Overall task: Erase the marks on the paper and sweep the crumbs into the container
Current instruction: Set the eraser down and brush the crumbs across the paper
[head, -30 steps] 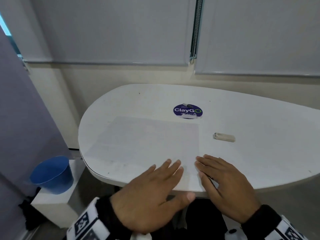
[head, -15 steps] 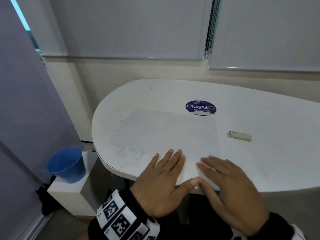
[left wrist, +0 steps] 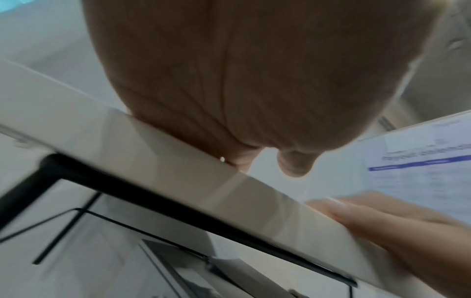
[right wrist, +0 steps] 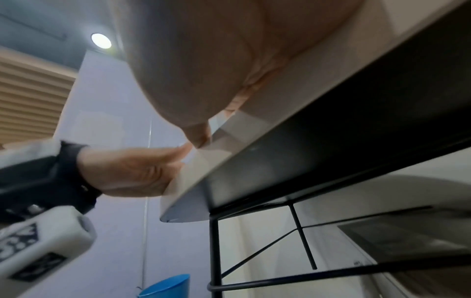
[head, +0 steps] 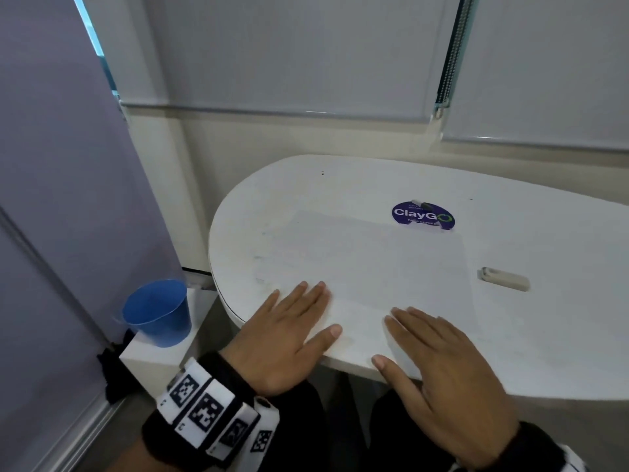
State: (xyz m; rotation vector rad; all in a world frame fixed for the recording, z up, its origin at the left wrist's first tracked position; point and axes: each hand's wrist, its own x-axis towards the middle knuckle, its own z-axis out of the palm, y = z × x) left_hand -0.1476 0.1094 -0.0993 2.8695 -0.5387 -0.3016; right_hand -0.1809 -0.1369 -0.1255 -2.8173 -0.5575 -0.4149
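The thin white sheet of paper [head: 367, 264] lies flat on the rounded white table [head: 544, 233], its near edge reaching the table's near edge. It looks light and limp, likely to slide or crease, so it is best held by a flat palm pressing it down. Both hands do this: the left hand [head: 289, 338] rests with straight fingers on the paper's near left corner, the right hand [head: 449, 366] flat on the near edge beside it; neither grips anything. The small beige block eraser [head: 506, 278], probably firm and easy to pinch by its long sides, lies just off the paper's right edge. The blue plastic cup [head: 157, 313] stands on a low white box [head: 149, 359] below the table's left end.
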